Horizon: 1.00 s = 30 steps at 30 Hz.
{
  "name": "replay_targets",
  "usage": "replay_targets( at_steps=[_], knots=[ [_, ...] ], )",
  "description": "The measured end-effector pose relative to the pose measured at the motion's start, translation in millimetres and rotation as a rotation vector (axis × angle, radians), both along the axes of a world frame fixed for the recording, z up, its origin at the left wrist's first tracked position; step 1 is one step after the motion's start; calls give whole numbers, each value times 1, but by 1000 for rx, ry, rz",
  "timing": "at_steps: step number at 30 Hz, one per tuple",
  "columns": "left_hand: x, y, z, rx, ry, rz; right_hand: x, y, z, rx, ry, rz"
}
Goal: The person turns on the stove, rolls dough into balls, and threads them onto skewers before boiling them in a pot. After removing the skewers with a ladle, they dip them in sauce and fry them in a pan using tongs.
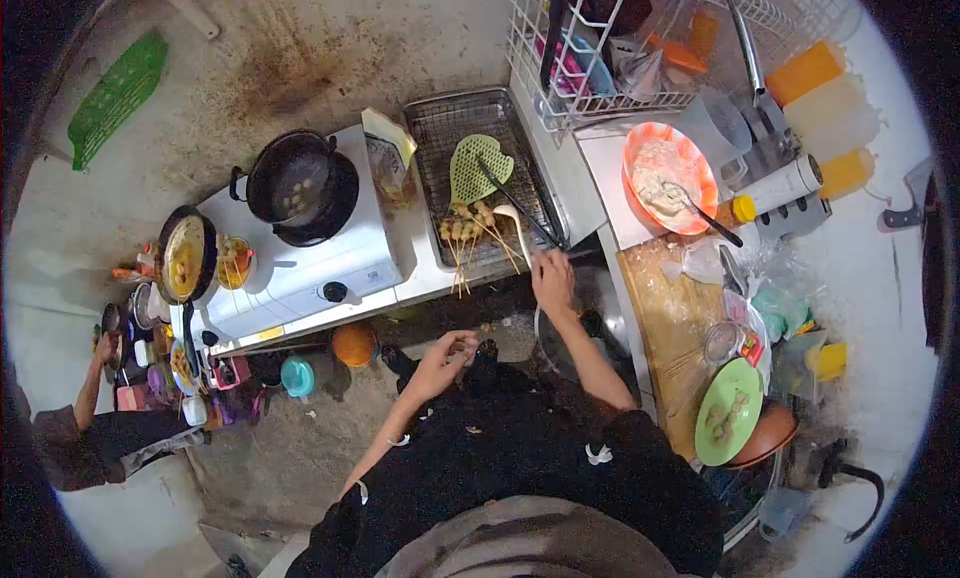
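My left hand (pixel 445 366) is in front of the counter, its fingers loosely bent and apart, with nothing visible in them. My right hand (pixel 553 280) is at the tray's front right corner, fingers curled at the end of a pale ladle (pixel 517 226). The wire-racked metal tray (pixel 430 108) bears skewered balls (pixel 466 226), a light green slotted scoop (pixel 470 168) and a black-handled utensil (pixel 515 193). Left of the tray, a dark wok (pixel 290 178) with several small balls in its liquid sits on the white stove (pixel 345 268).
An orange bowl (pixel 650 148) of pale batter with a spoon stands right, above a floury wooden board (pixel 660 338) and a green plate (pixel 720 428) of balls. A pan (pixel 185 258) is left of the stove. Another person's arm (pixel 93 383) reaches toward a pan at far left.
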State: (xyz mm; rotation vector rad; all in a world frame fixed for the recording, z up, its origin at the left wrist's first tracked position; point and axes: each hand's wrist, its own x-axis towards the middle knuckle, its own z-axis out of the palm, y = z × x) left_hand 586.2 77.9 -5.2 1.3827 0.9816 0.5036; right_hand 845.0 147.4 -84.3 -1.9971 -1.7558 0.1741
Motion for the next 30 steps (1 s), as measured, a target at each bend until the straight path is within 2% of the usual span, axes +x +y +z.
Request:
replay_targets(
  at_steps=[1,5,7,8,10,14,15,18,20,22,26,28,30],
  knots=[
    [0,0,0,2,3,6,5,7,0,93,-12,4],
    [-2,-4,-1,-28,14,48,20,45,2,121,-110,-36],
    [-6,-6,-3,-30,19,77,22,62,-6,-142,-216,-81],
    [-7,-6,-3,-25,3,84,23,69,-8,-133,-216,-66],
    [-11,-8,-5,-13,-13,108,26,80,-10,-285,-226,-79],
    [-20,-14,-15,46,-33,133,35,89,-25,-305,-84,-78],
    [-22,-15,-17,85,-43,129,30,86,-9,-355,14,-104],
    [-24,-23,-16,14,-30,188,21,81,9,-355,113,-75],
    [-28,-27,-12,23,-21,210,16,82,0,-301,33,-40],
    [-33,-33,-10,24,-8,232,11,81,1,-214,162,-145],
    [-48,-44,-21,-1,4,250,-6,71,14,-119,66,-118],
    [-55,-49,-22,-15,-27,256,-14,63,29,-86,190,-121],
    [-68,-48,-19,-17,-36,250,-24,49,38,-63,191,-123]
  ],
)
